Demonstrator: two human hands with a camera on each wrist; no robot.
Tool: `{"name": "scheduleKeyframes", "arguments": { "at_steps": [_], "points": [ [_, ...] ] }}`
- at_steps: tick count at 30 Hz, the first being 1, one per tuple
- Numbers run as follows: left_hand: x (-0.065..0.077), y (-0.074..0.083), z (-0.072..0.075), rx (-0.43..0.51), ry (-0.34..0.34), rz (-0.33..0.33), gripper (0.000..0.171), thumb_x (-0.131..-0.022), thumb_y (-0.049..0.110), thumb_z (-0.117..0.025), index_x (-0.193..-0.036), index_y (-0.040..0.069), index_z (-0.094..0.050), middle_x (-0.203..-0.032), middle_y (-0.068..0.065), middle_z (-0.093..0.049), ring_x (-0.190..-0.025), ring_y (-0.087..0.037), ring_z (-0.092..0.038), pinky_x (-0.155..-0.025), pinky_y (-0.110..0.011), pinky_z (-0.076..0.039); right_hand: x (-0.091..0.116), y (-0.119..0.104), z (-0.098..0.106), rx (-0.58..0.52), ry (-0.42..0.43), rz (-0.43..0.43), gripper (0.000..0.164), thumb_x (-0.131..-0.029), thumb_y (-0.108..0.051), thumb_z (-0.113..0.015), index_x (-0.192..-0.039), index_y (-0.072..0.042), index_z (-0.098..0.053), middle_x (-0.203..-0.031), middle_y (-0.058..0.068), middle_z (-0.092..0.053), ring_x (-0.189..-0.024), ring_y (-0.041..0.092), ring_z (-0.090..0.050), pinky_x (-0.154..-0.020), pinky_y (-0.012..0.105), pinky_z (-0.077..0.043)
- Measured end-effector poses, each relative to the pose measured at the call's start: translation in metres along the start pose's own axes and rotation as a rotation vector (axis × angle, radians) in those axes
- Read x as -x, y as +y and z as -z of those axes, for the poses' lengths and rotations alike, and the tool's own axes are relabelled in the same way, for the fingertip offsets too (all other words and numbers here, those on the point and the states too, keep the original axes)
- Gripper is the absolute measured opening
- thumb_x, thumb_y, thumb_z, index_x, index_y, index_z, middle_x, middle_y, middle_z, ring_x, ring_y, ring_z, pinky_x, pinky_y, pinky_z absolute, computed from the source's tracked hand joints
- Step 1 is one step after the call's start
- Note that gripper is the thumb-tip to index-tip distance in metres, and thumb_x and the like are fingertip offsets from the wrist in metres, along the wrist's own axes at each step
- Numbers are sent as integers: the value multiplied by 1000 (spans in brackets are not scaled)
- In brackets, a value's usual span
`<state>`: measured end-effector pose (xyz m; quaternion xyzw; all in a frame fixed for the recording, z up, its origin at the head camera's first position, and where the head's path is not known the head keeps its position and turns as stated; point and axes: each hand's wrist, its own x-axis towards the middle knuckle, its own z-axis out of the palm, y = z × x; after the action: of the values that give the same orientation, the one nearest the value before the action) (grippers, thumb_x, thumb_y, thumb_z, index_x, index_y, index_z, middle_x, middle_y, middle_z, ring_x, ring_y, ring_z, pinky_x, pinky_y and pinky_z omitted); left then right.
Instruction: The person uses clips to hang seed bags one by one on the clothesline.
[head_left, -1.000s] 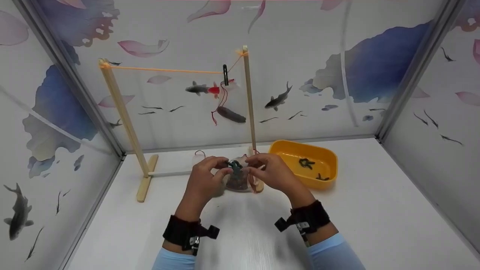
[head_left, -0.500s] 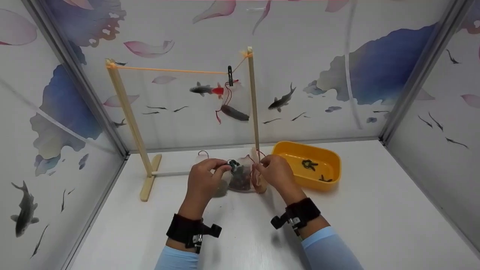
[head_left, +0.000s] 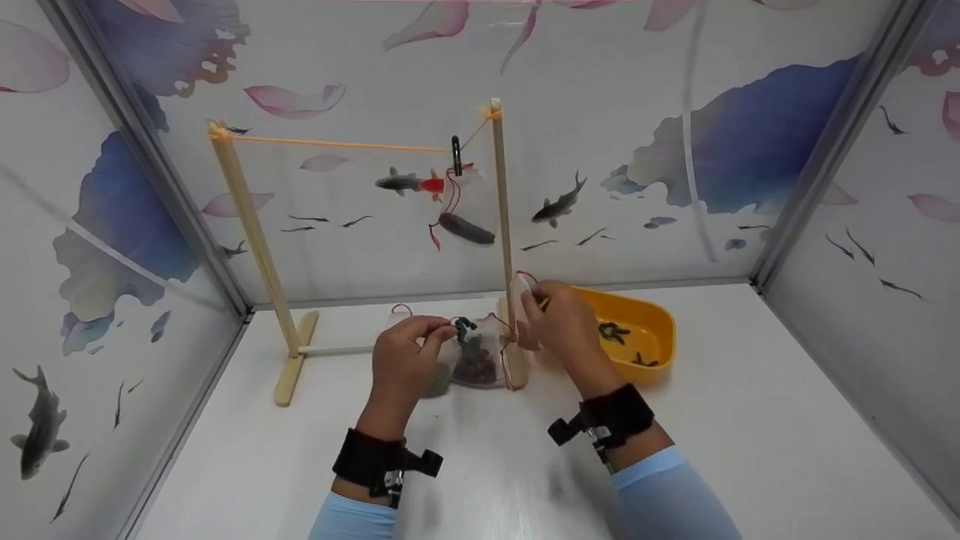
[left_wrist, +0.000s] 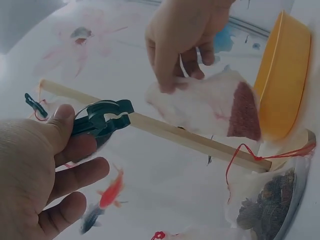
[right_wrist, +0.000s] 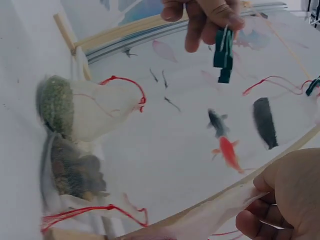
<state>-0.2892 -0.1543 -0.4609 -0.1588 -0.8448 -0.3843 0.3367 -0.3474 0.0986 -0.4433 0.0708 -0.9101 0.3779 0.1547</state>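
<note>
My left hand (head_left: pixel 403 356) pinches a dark green spring clip (left_wrist: pixel 102 117) by its handles; the clip's mouth points away from the fingers. To its right, my right hand (head_left: pixel 566 326) pinches the upper part of a white drawstring mesh bag (left_wrist: pixel 200 102) with reddish-brown contents at its bottom. A second mesh bag with dark contents (right_wrist: pixel 75 167) stands on the table, close to a bag of green bits (right_wrist: pixel 57 107). Another dark-filled bag (head_left: pixel 465 227) hangs from the orange string (head_left: pixel 337 142) by a dark clip (head_left: pixel 457 156).
Two wooden posts, a left one (head_left: pixel 251 232) and a right one (head_left: pixel 501 202), hold the string at their tops. A yellow tub (head_left: pixel 664 319) with several green clips (head_left: pixel 613 331) stands behind the right hand. Printed wall panels enclose the white table (head_left: pixel 480 465).
My right hand has left the clip beside the left hand, taken hold of the reddish-brown bag near the right post and raised it. The left hand keeps the clip in nearly the same place.
</note>
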Motion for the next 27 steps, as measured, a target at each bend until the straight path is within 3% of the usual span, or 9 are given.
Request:
{"name": "scheduleKeyframes", "arguments": {
  "at_steps": [3, 6, 11, 14, 18, 21, 24, 27],
  "points": [
    [-10, 2, 3, 6, 52, -27, 12, -101, 20, -87, -105, 8, -88, -97, -3, -86, -86, -18, -80, -72, -38, -63, -7, -17, 18, -2, 40, 76, 29, -116, -30, -67, -117, -4, -79, -111, 15, -80, -94, 30, -74, -86, 47, -66],
    [-32, 8, 10, 12, 104, -91, 13, -103, 18, -85, -107, 6, -88, -97, -5, -86, -85, -19, -80, -70, -38, -61, -18, -38, 36, -6, 76, 143, 28, -117, -30, -67, -120, -5, -79, -113, 13, -79, -95, 30, -72, -86, 45, -67],
    [-86, 33, 31, 6, 193, -199, 16, -105, 21, -84, -108, 5, -88, -96, -8, -85, -84, -21, -77, -74, -40, -61, -45, -73, 63, 2, 146, 265, 26, -117, -28, -68, -120, -5, -79, -112, 12, -77, -93, 28, -70, -84, 41, -66],
    [-122, 55, 48, -20, 235, -215, 20, -106, 25, -82, -107, 6, -88, -94, -8, -83, -82, -22, -72, -74, -34, -55, -59, -93, 76, 24, 168, 294, 27, -117, -29, -68, -123, -4, -78, -114, 13, -77, -95, 28, -69, -89, 41, -67],
    [-171, 81, 68, -43, 259, -182, 28, -107, 31, -80, -108, 4, -86, -95, -12, -81, -88, -29, -66, -78, -30, -47, -77, -116, 86, 69, 165, 273, 28, -117, -32, -67, -128, -8, -77, -120, 12, -77, -99, 26, -70, -99, 39, -68],
    [-207, 93, 74, -61, 246, -135, 32, -106, 35, -79, -109, 4, -86, -100, -12, -80, -94, -30, -62, -82, -33, -46, -89, -126, 89, 102, 152, 253, 28, -118, -33, -66, -129, -10, -78, -122, 10, -77, -101, 24, -70, -100, 37, -67],
    [-235, 98, 72, -117, 185, -80, 35, -106, 39, -77, -112, 6, -86, -109, -10, -71, -103, -27, -59, -89, -34, -48, -98, -132, 91, 108, 144, 241, 30, -118, -32, -65, -129, -7, -78, -122, 11, -78, -104, 25, -71, -99, 38, -67],
    [-252, 100, 67, -174, 112, -31, 36, -106, 41, -75, -116, 8, -87, -114, -5, -55, -112, -26, -58, -95, -34, -50, -104, -136, 91, 101, 141, 226, 30, -119, -31, -64, -129, -6, -78, -123, 12, -78, -106, 25, -72, -99, 39, -66]
  ]
}}
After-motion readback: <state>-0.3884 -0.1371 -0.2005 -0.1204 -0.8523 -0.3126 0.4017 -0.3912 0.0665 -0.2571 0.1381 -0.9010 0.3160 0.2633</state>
